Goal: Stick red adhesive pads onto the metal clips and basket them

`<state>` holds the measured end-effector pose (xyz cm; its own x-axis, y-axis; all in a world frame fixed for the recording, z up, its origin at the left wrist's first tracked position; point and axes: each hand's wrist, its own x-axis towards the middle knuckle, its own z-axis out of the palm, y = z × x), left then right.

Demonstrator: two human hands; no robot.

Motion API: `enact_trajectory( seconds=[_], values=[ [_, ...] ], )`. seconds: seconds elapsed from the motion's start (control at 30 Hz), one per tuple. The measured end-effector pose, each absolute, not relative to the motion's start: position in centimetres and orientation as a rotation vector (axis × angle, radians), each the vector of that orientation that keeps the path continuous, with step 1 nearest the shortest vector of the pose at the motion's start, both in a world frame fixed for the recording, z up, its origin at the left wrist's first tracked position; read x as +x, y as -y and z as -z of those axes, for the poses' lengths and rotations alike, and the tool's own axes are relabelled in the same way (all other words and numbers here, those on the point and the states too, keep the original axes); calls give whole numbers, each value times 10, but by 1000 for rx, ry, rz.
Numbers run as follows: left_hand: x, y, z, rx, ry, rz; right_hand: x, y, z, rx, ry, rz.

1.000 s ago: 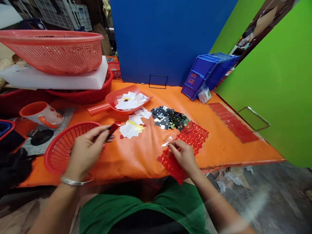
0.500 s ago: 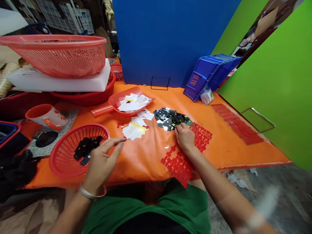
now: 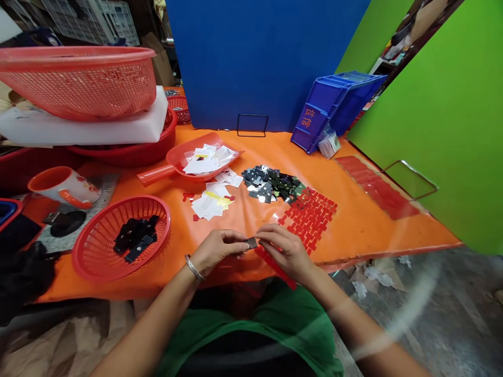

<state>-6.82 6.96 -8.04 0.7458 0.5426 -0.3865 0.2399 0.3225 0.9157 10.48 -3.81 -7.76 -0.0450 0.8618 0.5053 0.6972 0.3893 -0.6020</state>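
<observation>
Pinched betw. thumb & fingers of L hand [image 3: 220, 248]: dk plate [image 3: 252, 242], above table [image 3: 361, 225], nr front edge. At plate's R end: R hand [image 3: 286, 250], fingers bent; can't tell if gripping anything. Under R hand: red sheet [image 3: 314, 212]; at its far end, dk pile [image 3: 271, 184]. Off L: basket [image 3: 84, 256] w/ blk pcs [image 3: 135, 238] inside. Betw. basket & pile: cards [image 3: 210, 204] on table, more in scoop [image 3: 157, 175].

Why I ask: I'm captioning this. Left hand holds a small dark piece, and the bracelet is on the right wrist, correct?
Wrong wrist: the head view shows the bracelet on the left wrist. The left hand does hold a small dark piece.
</observation>
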Motion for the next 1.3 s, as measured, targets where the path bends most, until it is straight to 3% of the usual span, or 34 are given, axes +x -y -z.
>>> enact_trajectory(
  seconds=[0.2,0.73,0.87,1.03,1.3],
  values=[
    [-70,-64,100,2023,-1079,-668,94,23,107,-1579,1953,-95],
    [-75,-70,123,2295,-1081,-665,77,13,114,-1711,2128,26],
    [-75,-71,115,2167,-1105,-623,93,23,109,-1683,1793,-27],
    [-58,-69,98,1571,-1089,-644,157,52,108,-2049,1221,-69],
    [19,-49,81,1006,-792,-452,196,58,121,-2350,1125,-127]
  ],
)
